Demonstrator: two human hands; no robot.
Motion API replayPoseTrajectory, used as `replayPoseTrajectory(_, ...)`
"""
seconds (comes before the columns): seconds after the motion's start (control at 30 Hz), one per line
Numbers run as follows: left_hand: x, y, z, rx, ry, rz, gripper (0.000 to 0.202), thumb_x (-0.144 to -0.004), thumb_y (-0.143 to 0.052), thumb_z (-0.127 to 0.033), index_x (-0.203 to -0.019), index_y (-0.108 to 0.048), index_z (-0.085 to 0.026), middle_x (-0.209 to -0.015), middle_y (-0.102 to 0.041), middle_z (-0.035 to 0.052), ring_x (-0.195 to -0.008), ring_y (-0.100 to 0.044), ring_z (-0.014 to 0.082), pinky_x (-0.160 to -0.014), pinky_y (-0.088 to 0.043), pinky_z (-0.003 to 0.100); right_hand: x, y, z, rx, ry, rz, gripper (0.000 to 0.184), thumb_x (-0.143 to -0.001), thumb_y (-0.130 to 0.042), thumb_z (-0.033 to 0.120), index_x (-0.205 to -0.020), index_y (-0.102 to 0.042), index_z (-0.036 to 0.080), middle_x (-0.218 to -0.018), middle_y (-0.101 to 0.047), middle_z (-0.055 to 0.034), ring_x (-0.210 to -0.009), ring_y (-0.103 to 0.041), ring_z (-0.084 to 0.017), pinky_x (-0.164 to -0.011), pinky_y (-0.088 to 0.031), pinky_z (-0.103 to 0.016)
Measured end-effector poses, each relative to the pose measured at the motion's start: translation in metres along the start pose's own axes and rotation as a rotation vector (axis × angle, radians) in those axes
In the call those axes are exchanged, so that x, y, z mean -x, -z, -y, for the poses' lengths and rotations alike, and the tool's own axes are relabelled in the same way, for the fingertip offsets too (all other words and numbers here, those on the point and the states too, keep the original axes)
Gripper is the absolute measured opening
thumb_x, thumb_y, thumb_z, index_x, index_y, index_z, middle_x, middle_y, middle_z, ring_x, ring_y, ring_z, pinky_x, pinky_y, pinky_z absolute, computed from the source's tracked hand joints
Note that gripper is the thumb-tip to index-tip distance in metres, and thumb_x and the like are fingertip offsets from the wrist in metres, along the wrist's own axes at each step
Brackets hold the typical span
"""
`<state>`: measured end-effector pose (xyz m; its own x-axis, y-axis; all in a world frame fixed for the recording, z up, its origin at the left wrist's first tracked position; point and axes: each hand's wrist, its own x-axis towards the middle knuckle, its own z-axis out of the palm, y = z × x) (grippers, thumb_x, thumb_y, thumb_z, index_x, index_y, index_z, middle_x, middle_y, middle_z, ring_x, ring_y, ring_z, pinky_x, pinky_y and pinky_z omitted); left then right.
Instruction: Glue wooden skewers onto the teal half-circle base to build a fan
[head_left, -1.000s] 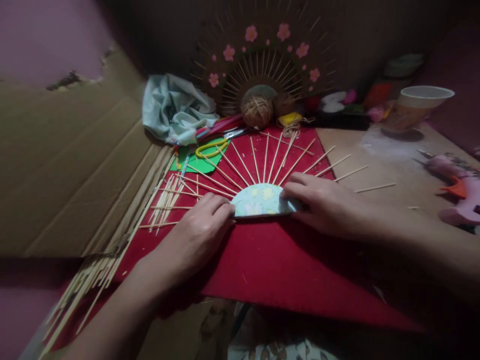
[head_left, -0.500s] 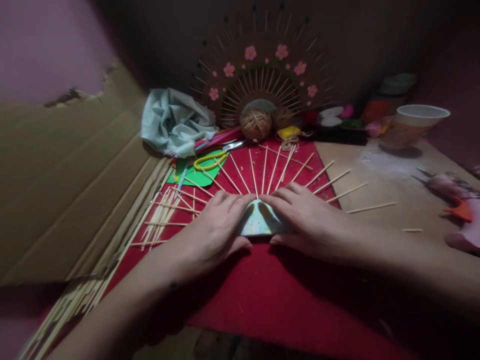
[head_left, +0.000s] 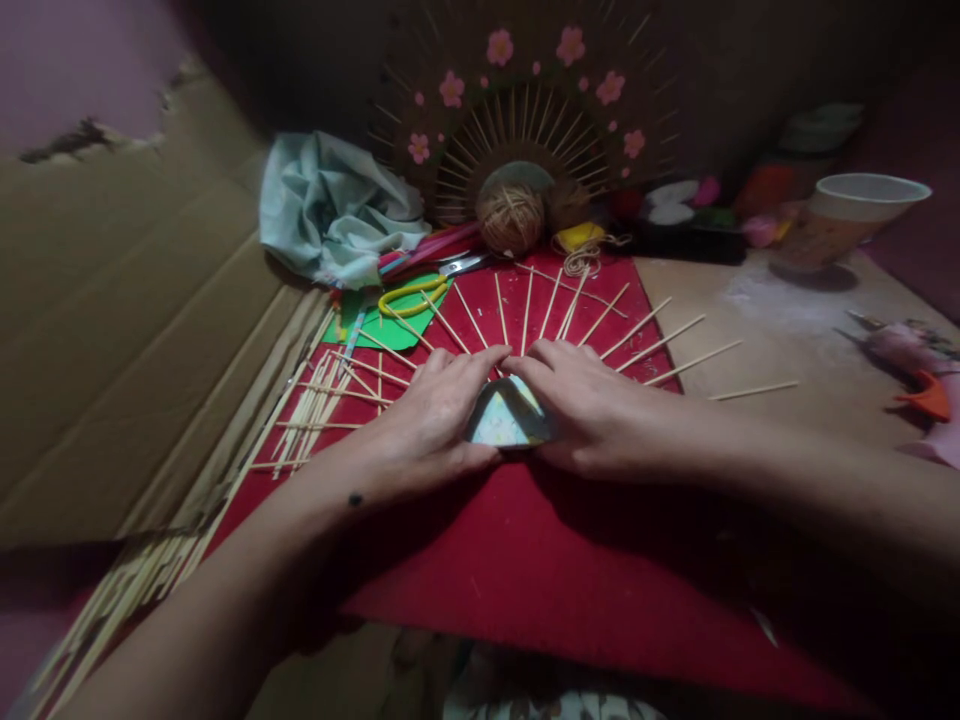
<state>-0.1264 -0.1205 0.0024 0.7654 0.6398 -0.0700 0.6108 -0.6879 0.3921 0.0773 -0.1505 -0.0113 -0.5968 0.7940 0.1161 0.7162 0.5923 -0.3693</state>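
A pale, patterned half-round piece [head_left: 499, 422] lies on the red sheet [head_left: 517, 560], its straight edge towards me. Thin wooden sticks [head_left: 637, 333] fan out from around its curved side. My left hand [head_left: 435, 415] grips the piece's left part, fingers over the curve and thumb along the straight edge. On the other side my right hand [head_left: 589, 405] holds it the same way, its thumb mostly hidden. Both sets of fingertips nearly meet at the top of the curve. The inner ends of the sticks are covered by my hands and the piece.
Yellow-handled scissors [head_left: 412, 294] lie on green paper [head_left: 375, 332]. Behind are a bundled cloth [head_left: 337, 210], a twine ball [head_left: 511, 220] and a flower-decorated stick fan [head_left: 517, 125]. A plastic cup [head_left: 847, 225] and glue gun [head_left: 911, 350] stand right. Loose sticks [head_left: 315, 425] lie left.
My fingertips have drawn closer together over the top of the half-round piece, covering more of its curve. The whole view has shifted slightly, with things behind appearing higher.
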Motion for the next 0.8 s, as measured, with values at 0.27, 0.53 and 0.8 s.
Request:
replayPoseTrajectory(0.27, 0.0, -0.003, 0.003, 0.006, 0.011, -0.011, 0.074, -0.076, -0.06, -0.027, -0.141, -0.028, -0.011, -0.137, -0.042, 0.0155, -0.121, -0.036, 0.0342, -0.102, -0.032, 0.051, -0.005, 0.001, -0.001, 0.006, -0.038, 0.057, 0.049, -0.074, -0.061, 0.018, -0.121, -0.048, 0.013, -0.099, -0.046, -0.011, -0.083, -0.045, -0.022, -0.069, -0.043, -0.034)
replayPoseTrajectory(0.53, -0.001, -0.001, -0.001, 0.046, 0.008, -0.003, 0.069, -0.078, -0.059, -0.028, -0.139, -0.03, -0.012, -0.142, -0.039, 0.0166, -0.129, -0.032, 0.0342, -0.11, -0.018, 0.056, -0.005, -0.004, -0.006, -0.021, -0.019, 0.019, 0.053, -0.076, -0.063, 0.021, -0.126, -0.046, 0.015, -0.097, -0.046, -0.0099, -0.084, -0.047, -0.023, -0.072, -0.046, -0.036)
replayPoseTrajectory(0.8, 0.008, -0.004, 0.005, -0.112, -0.059, -0.106, 0.074, -0.075, -0.068, -0.046, -0.136, -0.037, -0.016, -0.128, -0.048, 0.0155, -0.114, -0.043, 0.032, -0.095, -0.041, 0.051, 0.004, 0.019, 0.0, 0.019, -0.006, 0.121, 0.056, -0.073, -0.073, 0.031, -0.123, -0.052, 0.015, -0.113, -0.05, -0.0144, -0.1, -0.048, -0.028, -0.085, -0.045, -0.043)
